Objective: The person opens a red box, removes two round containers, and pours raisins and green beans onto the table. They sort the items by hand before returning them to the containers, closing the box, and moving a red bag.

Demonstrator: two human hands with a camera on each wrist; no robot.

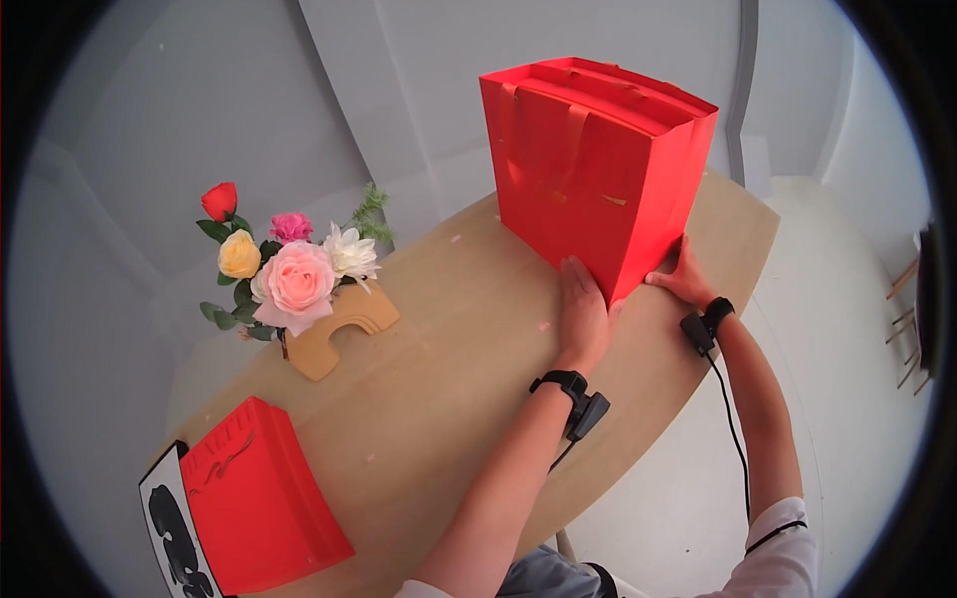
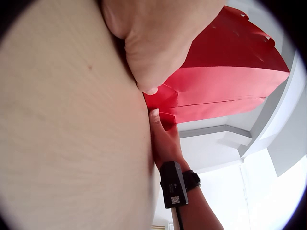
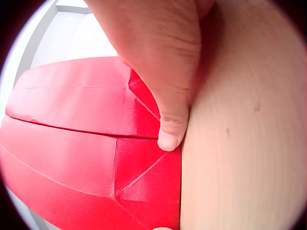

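Red paper gift bags (image 1: 573,164) with ribbon handles stand upright and pressed together on the wooden table (image 1: 449,369). In the right wrist view, two creased side panels (image 3: 72,105) meet along a dark seam. My left hand (image 1: 584,317) presses the lower front face with straight fingers, its thumb at the near bottom corner. On the right side, my right hand (image 1: 686,277) touches the bottom edge with its thumb extended, right by the tabletop. Its other fingers are partly hidden behind the bags. In the left wrist view both thumbs sit close together at the base.
A flower arrangement (image 1: 299,279) in an arched tan vase (image 1: 344,327) stands at the left back. Nearer, at the left edge, lie more flat red bags (image 1: 264,498) beside a black-and-white panel (image 1: 174,523). Behind the table is a grey wall (image 1: 249,100).
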